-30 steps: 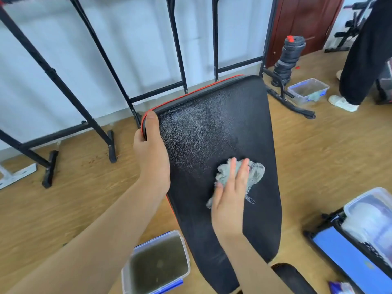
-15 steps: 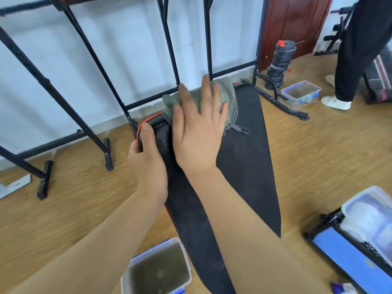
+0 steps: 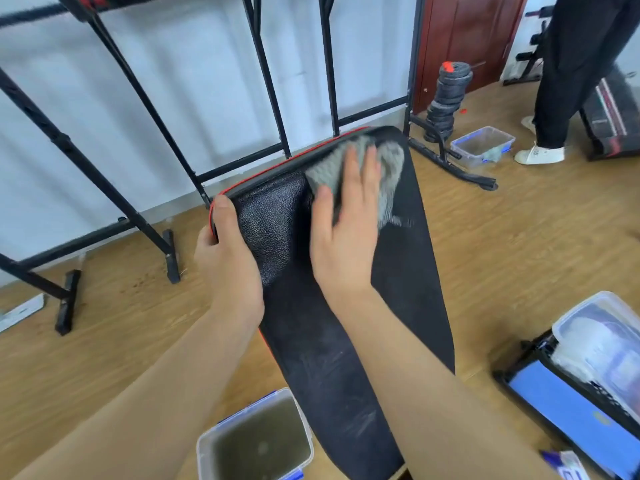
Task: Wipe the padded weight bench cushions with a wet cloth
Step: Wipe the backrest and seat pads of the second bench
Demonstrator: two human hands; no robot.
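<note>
Hands first: my left hand [image 3: 228, 261] grips the far-left corner of the long black red-piped padded bench cushion [image 3: 398, 306], while my right hand [image 3: 346, 237], fingers flat, presses the grey textured cloth [image 3: 391, 171] at its far end, the cushion's length running back toward me.

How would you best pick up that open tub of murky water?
Grip the tub by two opposite rim edges, fingers coming from above on each side: it stands open and holds water, so it probably needs keeping level.
</note>
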